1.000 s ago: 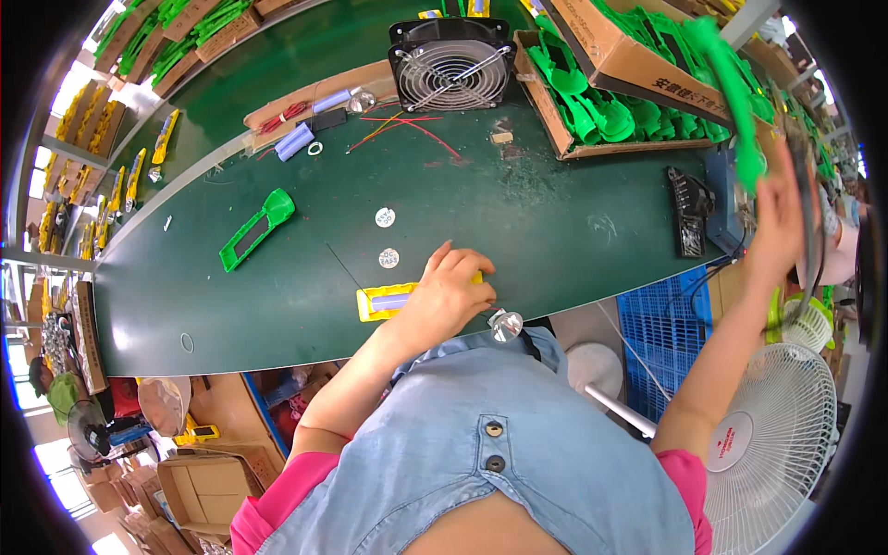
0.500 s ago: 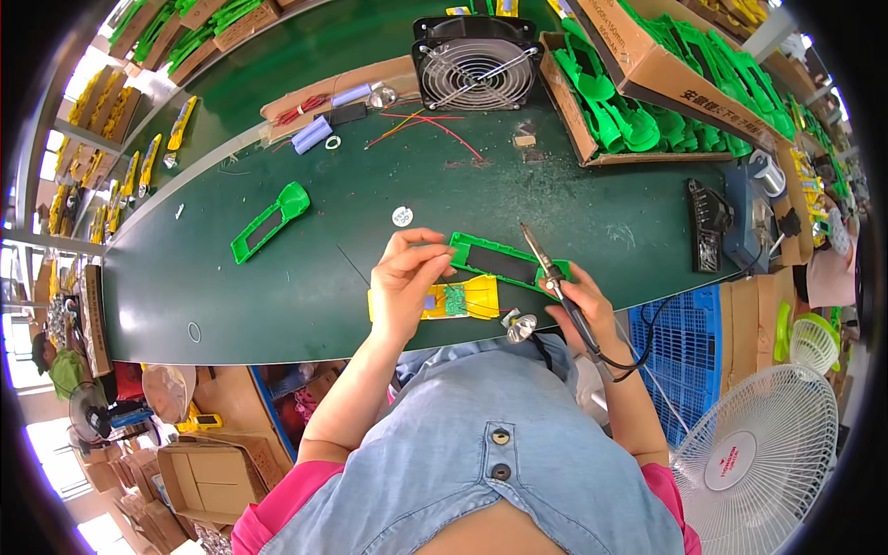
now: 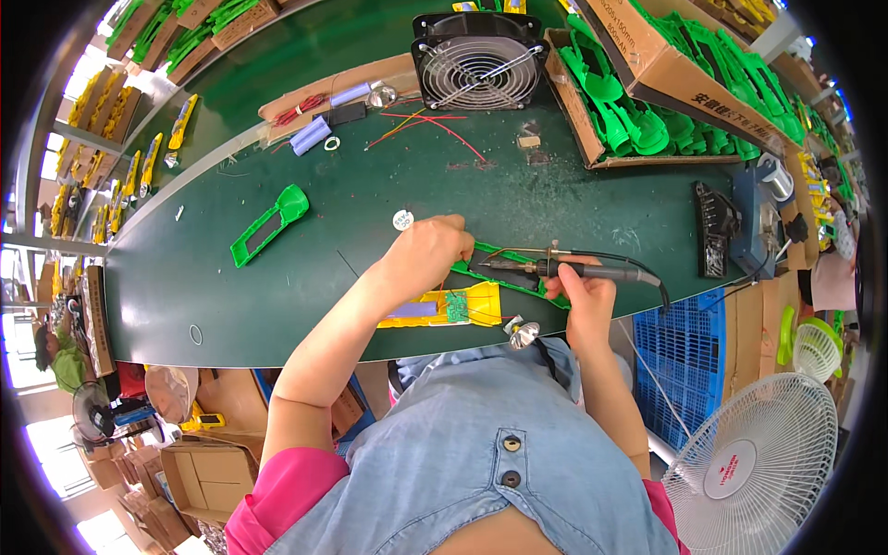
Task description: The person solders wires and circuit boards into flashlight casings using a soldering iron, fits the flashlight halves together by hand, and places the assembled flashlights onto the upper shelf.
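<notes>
Fingers of your left hand (image 3: 425, 252) bend over the left end of the green casing (image 3: 509, 277) (their tips are hidden, so I cannot tell whether they pinch it). If the soldering iron (image 3: 601, 271) slips leftward, its tip, probably hot, could burn them or scorch the plastic. The green casing sits between your hands, just beyond the yellow casing (image 3: 485, 303) on the tabletop (image 3: 185, 277); its long axis slants from upper left to lower right. Rightmost, the fingers of your right hand (image 3: 589, 301) pinch the iron's handle, its tip pointing left.
</notes>
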The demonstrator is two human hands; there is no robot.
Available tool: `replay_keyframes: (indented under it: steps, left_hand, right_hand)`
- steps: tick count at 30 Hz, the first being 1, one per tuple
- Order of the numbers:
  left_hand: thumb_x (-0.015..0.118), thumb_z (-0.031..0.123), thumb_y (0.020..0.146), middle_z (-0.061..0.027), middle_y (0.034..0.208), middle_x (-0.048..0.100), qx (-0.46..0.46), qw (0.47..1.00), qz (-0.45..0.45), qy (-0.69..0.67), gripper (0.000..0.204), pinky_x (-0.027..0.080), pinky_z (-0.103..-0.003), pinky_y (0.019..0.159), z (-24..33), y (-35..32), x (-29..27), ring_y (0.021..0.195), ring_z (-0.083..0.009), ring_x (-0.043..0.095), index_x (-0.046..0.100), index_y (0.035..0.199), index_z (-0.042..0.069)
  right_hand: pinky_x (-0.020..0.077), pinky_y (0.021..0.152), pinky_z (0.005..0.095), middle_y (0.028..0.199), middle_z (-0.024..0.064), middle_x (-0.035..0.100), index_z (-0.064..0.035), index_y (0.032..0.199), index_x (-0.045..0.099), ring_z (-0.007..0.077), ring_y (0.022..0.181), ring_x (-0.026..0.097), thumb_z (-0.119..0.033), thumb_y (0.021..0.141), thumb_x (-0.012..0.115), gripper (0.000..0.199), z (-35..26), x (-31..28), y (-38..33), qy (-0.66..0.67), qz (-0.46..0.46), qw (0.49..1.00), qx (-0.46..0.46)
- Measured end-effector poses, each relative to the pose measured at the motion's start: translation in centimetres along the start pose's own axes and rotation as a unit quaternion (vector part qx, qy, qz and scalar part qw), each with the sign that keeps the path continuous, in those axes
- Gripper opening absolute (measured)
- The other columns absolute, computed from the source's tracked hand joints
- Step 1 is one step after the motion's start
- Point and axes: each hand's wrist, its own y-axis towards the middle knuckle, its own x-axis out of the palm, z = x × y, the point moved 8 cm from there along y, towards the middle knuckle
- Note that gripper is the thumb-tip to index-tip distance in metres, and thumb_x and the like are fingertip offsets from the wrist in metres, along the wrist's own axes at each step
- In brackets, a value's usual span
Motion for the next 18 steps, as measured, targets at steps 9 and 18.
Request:
replay_keyframes:
  steps: [9,18]
  left_hand:
    - [0.053,0.004,0.075,-0.0127,0.076,0.049,-0.048,0.996,-0.056,-0.040,0.006,0.044,-0.037,0.061,0.4,0.3,-0.3,0.071,-0.0305,0.056,0.059,0.076,0.002]
    - [0.053,0.000,0.071,-0.0133,0.077,0.047,-0.043,0.998,-0.042,-0.009,0.008,0.045,-0.037,0.062,0.9,0.0,-0.3,0.074,-0.0297,0.055,0.058,0.076,0.002]
  right_hand:
    - [0.0443,0.051,0.0218,0.072,0.0093,0.061,0.0038,0.091,0.056,0.0127,0.060,0.059,-0.003,0.080,0.059,0.013,0.3,0.3,0.2,-0.021,-0.002,0.999,0.038]
    - [0.0424,0.049,0.0197,0.078,0.0087,0.062,0.0021,0.093,0.056,0.0128,0.065,0.061,-0.002,0.080,0.059,0.013,0.8,0.7,0.0,-0.051,-0.019,0.998,0.036]
